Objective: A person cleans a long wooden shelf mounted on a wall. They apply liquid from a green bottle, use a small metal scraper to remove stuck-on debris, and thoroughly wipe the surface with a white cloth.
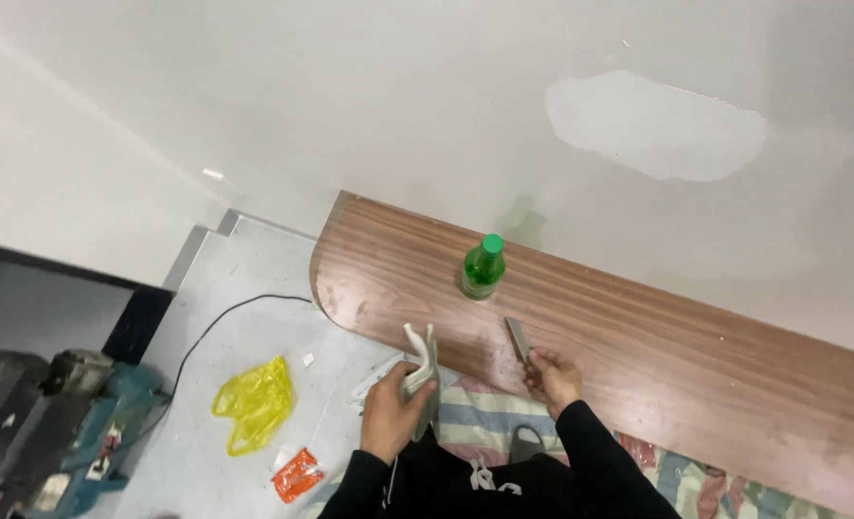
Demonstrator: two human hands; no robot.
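Hands grip tools: left hand (395, 408) clutches a rag (421, 360), right hand (552, 377) pinches a scraper (517, 338).

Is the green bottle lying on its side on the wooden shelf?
No, the green bottle stands upright on the wooden shelf, cap on top.

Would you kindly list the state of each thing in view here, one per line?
green bottle: upright on the wooden board, cap on.
wooden board: lying flat along the wall, dusty near its rounded end.
grey cloth: bunched, gripped in the left hand.
scraper blade: flat on the board, held by the right hand.
yellow plastic bag: crumpled on the floor.
orange packet: lying flat on the floor.
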